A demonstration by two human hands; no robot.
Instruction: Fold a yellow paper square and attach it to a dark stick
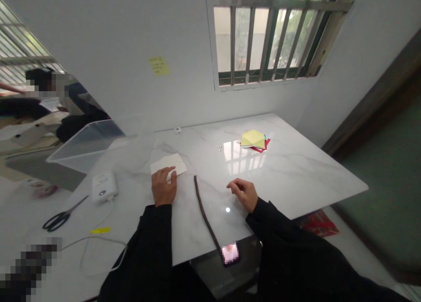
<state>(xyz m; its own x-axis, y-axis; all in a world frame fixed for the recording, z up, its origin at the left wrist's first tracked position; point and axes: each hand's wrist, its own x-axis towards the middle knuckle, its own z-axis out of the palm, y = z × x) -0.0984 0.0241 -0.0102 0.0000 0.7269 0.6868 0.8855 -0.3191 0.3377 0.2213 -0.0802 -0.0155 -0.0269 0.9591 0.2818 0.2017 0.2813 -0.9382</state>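
Note:
My left hand (164,186) lies on the white marble table (296,170) with its fingers stretched flat onto the near edge of a white sheet of paper (168,164). My right hand (243,193) rests on the table to the right, fingers loosely curled, nothing visible in it. Between the two hands a thin dark strip (203,210) runs from the table's middle toward the near edge. Both arms wear black sleeves.
A stack of yellow and red paper (254,140) lies farther back. At the left are a clear plastic box (88,144), a white device (104,186) with a cord, black scissors (61,217) and a yellow marker (100,230). Another person (49,100) sits at far left.

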